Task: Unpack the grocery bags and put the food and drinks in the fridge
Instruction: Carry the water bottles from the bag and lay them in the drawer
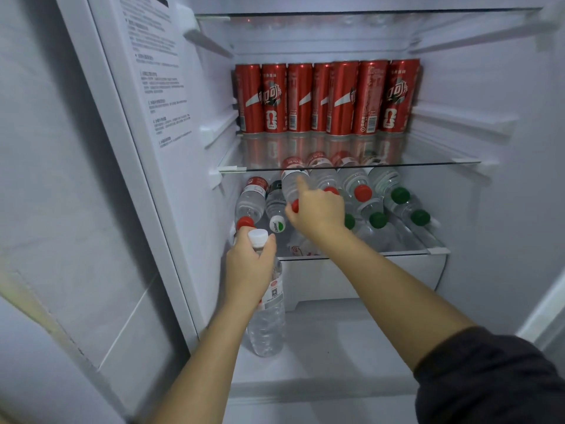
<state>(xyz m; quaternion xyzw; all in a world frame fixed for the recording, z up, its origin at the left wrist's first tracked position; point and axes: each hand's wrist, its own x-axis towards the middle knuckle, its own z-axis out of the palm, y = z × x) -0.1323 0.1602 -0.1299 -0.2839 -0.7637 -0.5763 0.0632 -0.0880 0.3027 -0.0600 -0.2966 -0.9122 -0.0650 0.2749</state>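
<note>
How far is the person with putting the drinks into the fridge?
Much looks done: a row of red cans stands on the upper glass shelf, and many water bottles lie stacked below it. In hand: the right hand places a red-capped bottle on the stack, and the left hand holds a white-capped bottle. Left: that bottle at least; no bags are in view.

Red cans (327, 97) with Chinese Coca-Cola lettering and barcodes, fridge wall sticker (159, 71) print too blurred to read

Dim, cool, even light; slight softness overall, wide-angle bending at edges.
</note>
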